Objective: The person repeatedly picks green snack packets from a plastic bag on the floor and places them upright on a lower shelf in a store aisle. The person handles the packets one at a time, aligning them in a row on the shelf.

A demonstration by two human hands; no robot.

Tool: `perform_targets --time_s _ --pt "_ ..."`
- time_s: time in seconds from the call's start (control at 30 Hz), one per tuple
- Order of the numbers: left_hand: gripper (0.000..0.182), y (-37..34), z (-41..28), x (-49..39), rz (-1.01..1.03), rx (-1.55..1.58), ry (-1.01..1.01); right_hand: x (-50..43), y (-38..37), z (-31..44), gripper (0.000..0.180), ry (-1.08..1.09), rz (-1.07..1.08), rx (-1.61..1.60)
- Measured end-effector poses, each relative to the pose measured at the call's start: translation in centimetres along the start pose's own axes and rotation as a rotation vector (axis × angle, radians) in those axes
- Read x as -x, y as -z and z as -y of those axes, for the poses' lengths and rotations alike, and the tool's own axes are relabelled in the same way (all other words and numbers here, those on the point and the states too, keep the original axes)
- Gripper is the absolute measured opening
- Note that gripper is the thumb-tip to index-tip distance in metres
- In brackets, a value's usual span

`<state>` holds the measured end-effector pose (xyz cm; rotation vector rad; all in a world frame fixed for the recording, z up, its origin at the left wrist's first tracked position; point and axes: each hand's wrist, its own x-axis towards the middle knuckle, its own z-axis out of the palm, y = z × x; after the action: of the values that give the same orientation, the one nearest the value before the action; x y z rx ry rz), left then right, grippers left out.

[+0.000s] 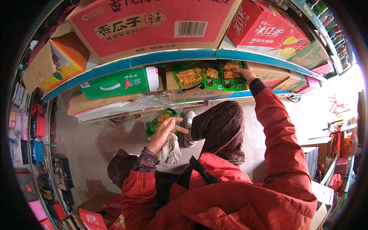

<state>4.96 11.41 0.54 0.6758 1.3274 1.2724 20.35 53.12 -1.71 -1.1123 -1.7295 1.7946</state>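
Green snack packets with clear windows over orange-brown sticks lie on a cardboard box on the lower shelf. My right hand (245,74) reaches to the rightmost packet (232,75), its fingers on the upper part; whether they grip it is unclear. Beside it are a middle packet (212,75) and a left packet (188,77). Lower down, my left hand (165,133) is in front of a clear plastic bag (151,106) with a green snack packet (153,124) inside. A whitish cloth or glove (170,152) hangs at this hand, thumb and fingers spread; its exact hold is hidden.
A blue shelf edge (175,56) runs above the packets, under a large red sunflower-seed carton (161,26) and a red iced-tea carton (267,34). A green carton (118,83) sits left of the packets. Flattened cardboard (100,106) lies lower left, and open cartons (92,220) stand behind.
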Motion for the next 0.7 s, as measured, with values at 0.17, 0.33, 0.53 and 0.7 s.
perform_targets --time_s 0.17,0.33,0.53,0.7 --pt "0.047 0.1 0.1 -0.1 0.011 0.053 0.009 -0.7 0.2 -1.1 0.050 0.291 -0.009 0.199" --pt "0.045 0.2 0.4 -0.1 0.010 0.102 0.023 1.1 -0.2 -0.2 0.062 0.229 -0.377 1.165" --pt "0.047 0.5 0.7 -0.4 0.001 0.014 0.025 2.5 -1.6 0.6 0.053 0.214 -0.509 1.491" --pt "0.049 1.3 1.4 -0.1 -0.006 -0.007 -0.066 2.3 -1.4 -0.2 0.042 0.342 -0.505 1.531"
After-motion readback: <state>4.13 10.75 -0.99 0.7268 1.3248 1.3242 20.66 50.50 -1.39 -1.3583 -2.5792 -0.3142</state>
